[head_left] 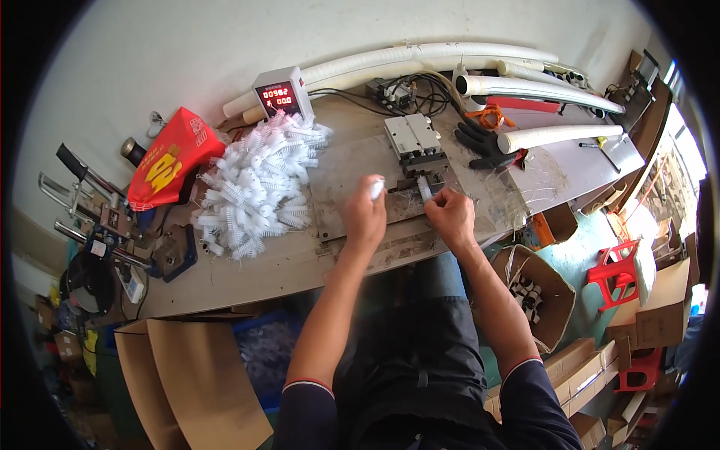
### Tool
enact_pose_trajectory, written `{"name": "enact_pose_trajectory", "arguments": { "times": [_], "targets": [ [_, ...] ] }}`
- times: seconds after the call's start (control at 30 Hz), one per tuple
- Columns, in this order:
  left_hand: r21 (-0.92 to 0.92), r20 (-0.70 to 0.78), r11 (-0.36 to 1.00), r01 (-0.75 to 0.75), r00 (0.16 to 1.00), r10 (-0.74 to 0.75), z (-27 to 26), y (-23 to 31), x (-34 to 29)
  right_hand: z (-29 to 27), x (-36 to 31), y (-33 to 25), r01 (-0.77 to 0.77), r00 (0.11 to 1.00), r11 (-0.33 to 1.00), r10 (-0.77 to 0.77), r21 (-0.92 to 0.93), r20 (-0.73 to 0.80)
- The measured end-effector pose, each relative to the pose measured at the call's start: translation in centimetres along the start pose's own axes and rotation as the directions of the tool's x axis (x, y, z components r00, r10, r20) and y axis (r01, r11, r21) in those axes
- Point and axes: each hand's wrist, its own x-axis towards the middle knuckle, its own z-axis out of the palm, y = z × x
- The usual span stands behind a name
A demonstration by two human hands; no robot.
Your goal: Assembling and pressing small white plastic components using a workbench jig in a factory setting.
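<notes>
Slightly blurred, my left hand (364, 214) is raised over the bench, its fingers closed round a small white plastic piece (376, 187). My right hand (452, 217) pinches at the near end of another whitish piece (424, 187), which sits in the metal fixture at the front of a small press-like machine (415, 139). The fingers hide that end of the piece. To the left of the machine lies a heap of white, translucent ribbed plastic pieces (259, 176), resembling short coils.
Behind the heap stands a counter box (281, 94) with a red lit display. A red bag (172, 161) and clamp-like metal tool (112, 217) lie left. White tubes (540, 94), cables and a black glove (484, 142) lie right. Cardboard boxes (551, 300) and red stools (615, 274) are on the floor.
</notes>
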Motion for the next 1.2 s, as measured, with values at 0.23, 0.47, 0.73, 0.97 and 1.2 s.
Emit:
{"name": "enact_pose_trajectory", "arguments": {
  "times": [0.23, 0.47, 0.73, 0.97, 1.2],
  "targets": [
    [-0.045, 0.003, 0.999, 0.026, 1.0, -0.026, -0.6, 0.0, 0.2, 0.1, 0.3, -1.3, -0.109, 0.992, 0.991, 0.113, -0.074, 0.058],
    [-0.057, -0.044, 0.998, -0.011, 0.999, 0.009, -0.8, 0.1, 0.4, 0.6, 0.5, -1.5, -0.106, 0.994, 0.991, 0.106, -0.082, 0.0],
    [-0.034, -0.143, 0.997, -0.07, 0.988, 0.065, -1.2, 0.5, 0.7, 0.7, 1.4, -0.7, -0.157, 0.986, 0.986, 0.159, -0.05, 0.05],
    [-0.05, -0.112, 0.998, -0.037, 0.993, 0.032, -1.6, 0.9, 0.7, 0.8, 1.2, -1.0, -0.175, 0.983, 0.984, 0.176, -0.02, 0.045],
    [0.014, -0.21, 0.994, -0.105, 0.972, 0.106, -1.3, 0.7, 0.8, 0.7, 1.3, -1.0, -0.187, 0.982, 0.982, 0.185, 0.032, 0.048]
  ]
}}
